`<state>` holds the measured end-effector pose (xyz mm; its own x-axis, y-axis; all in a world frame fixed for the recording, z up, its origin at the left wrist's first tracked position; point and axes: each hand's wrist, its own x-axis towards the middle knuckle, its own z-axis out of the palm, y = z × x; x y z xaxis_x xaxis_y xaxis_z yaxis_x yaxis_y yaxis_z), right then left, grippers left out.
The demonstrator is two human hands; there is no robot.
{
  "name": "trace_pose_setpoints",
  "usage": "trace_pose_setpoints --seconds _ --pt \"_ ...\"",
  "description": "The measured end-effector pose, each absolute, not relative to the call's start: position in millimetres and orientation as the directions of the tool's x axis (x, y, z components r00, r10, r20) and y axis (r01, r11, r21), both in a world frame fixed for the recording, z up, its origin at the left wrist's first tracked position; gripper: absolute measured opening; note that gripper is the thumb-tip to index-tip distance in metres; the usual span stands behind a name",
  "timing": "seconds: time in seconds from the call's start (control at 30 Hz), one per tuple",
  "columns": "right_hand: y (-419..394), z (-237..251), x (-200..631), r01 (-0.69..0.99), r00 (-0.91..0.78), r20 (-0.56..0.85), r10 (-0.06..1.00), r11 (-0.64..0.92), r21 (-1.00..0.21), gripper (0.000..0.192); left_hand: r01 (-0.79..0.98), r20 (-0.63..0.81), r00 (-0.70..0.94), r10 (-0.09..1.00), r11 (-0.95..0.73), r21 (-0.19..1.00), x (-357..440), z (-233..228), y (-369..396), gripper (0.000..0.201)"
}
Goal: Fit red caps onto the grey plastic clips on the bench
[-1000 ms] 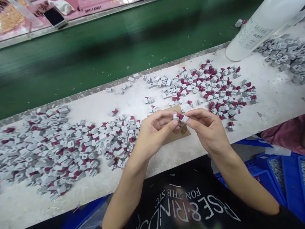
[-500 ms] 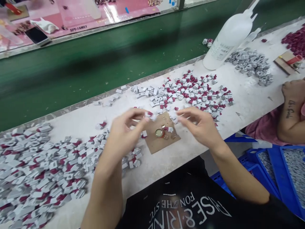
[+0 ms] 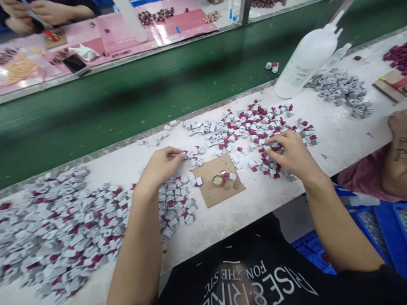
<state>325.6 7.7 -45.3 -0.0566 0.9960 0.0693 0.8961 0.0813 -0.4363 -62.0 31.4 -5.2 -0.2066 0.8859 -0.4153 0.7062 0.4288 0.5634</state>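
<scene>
My left hand (image 3: 163,168) is closed in a pinch left of the cardboard square, a small white-and-maroon block (image 3: 188,155) at its fingertips. Similar loose blocks lie just beyond those fingertips. My right hand (image 3: 294,157) is over the near right side of a spread of white-and-maroon blocks (image 3: 244,123), thumb and forefinger apart, with pieces between and under them. Between the hands lies the brown cardboard square (image 3: 211,197). On it are a round metal-rimmed cap (image 3: 218,180) and another small block (image 3: 232,176).
A large heap of white-and-maroon blocks (image 3: 73,228) covers the left of the table. At the back right stand a white squeeze bottle (image 3: 305,63) and a pile of grey pieces (image 3: 341,89). A green belt (image 3: 133,106) runs behind. A co-worker's arm (image 3: 396,156) rests at right.
My right hand has moved right from above the cardboard, without the white piece, to the spread of blocks. My left hand has lowered towards the table. The view has shifted slightly.
</scene>
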Motion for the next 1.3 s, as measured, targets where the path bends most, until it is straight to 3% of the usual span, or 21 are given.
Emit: trace_pose_setpoints --seconds 0.13,0.23,0.3,0.4,0.57,0.67,0.77,0.87,0.93,1.03,1.2,1.3 --pt "9.1 -52.2 332.8 0.886 -0.127 0.095 0.987 0.156 -0.436 0.024 0.774 -0.399 -0.226 0.889 0.412 0.481 -81.4 -0.7 41.7 0.036" --pt "10.2 -57.2 338.1 0.890 -0.165 0.087 0.982 0.186 -0.416 0.026 0.828 -0.234 -0.364 0.902 0.428 0.363 -103.1 1.3 58.1 0.045" --pt "10.4 -61.2 341.5 0.894 -0.177 0.097 0.979 0.201 -0.400 0.030 0.861 -0.144 -0.400 0.905 0.425 0.278 -114.9 -0.8 68.6 0.046" --pt "11.3 -68.2 346.2 0.903 -0.157 0.133 0.979 0.197 -0.383 0.037 0.888 -0.172 -0.341 0.924 0.377 0.264 -123.2 -8.2 76.6 0.037" --pt "11.8 -59.5 342.8 0.887 -0.142 0.148 0.979 0.192 -0.419 0.030 0.872 -0.221 -0.303 0.927 0.363 0.328 -116.1 -11.1 69.2 0.015" --pt "6.0 -38.2 330.2 0.816 -0.027 0.152 0.988 0.109 -0.567 0.025 0.828 -0.251 -0.307 0.918 0.388 0.405 -106.6 2.2 56.6 0.015" --pt "-4.5 -19.6 311.3 0.576 0.088 0.050 0.995 -0.010 -0.817 0.027 0.763 -0.269 -0.268 0.925 0.374 0.527 -92.6 17.5 37.7 0.019" --pt "-15.9 -10.6 288.4 0.308 0.052 -0.032 0.998 -0.047 -0.950 0.033 0.567 -0.310 -0.109 0.944 0.316 0.761 -68.3 24.3 12.8 0.022" --pt "-23.1 -8.3 271.1 0.193 0.018 -0.015 1.000 -0.018 -0.981 0.035 0.400 -0.315 0.065 0.947 0.265 0.878 -46.2 23.7 -4.2 0.022" --pt "-33.7 -6.3 243.5 0.132 -0.022 0.087 0.996 0.090 -0.987 0.032 0.186 -0.293 0.234 0.927 0.253 0.949 -11.3 19.6 -24.8 0.023" --pt "-48.7 -4.5 210.7 0.123 -0.047 0.246 0.968 0.250 -0.960 0.023 -0.022 -0.243 0.260 0.934 0.257 0.966 19.8 12.7 -41.6 0.023" --pt "-50.5 -5.6 206.9 0.058 -0.108 0.222 0.969 0.229 -0.972 0.015 -0.024 -0.220 0.226 0.949 0.231 0.973 17.5 10.3 -44.1 0.020"
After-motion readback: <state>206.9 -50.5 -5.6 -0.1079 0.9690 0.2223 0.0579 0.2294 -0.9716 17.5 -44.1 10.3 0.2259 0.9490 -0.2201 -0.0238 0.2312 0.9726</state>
